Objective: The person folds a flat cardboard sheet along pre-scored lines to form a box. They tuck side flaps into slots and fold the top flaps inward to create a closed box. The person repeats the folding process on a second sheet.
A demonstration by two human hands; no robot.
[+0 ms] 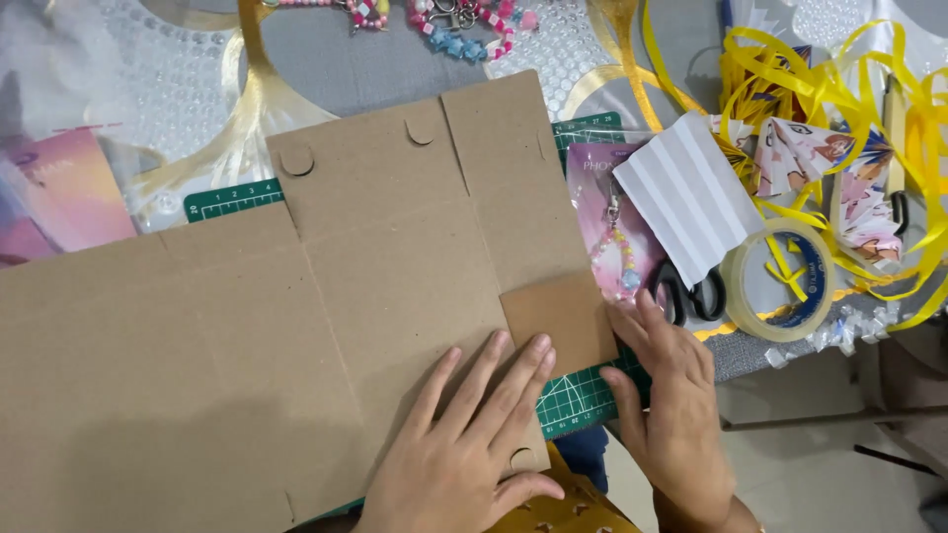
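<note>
A large flat brown cardboard box blank [296,296] with creases and round tabs lies over a green cutting mat [583,400]. My left hand [469,439] presses flat on its lower right part, fingers spread. My right hand [671,395] rests beside it with fingertips on the edge of a small cardboard flap [558,321] at the blank's right side. Neither hand grips anything.
To the right lie a pleated white paper [686,192], black-handled scissors [696,294], a roll of clear tape [780,281], a packaged bead charm [612,232], folded paper fans and tangled yellow ribbon [839,99]. Bead strings [464,20] and bubble wrap [168,79] sit at the back. The table edge is at right.
</note>
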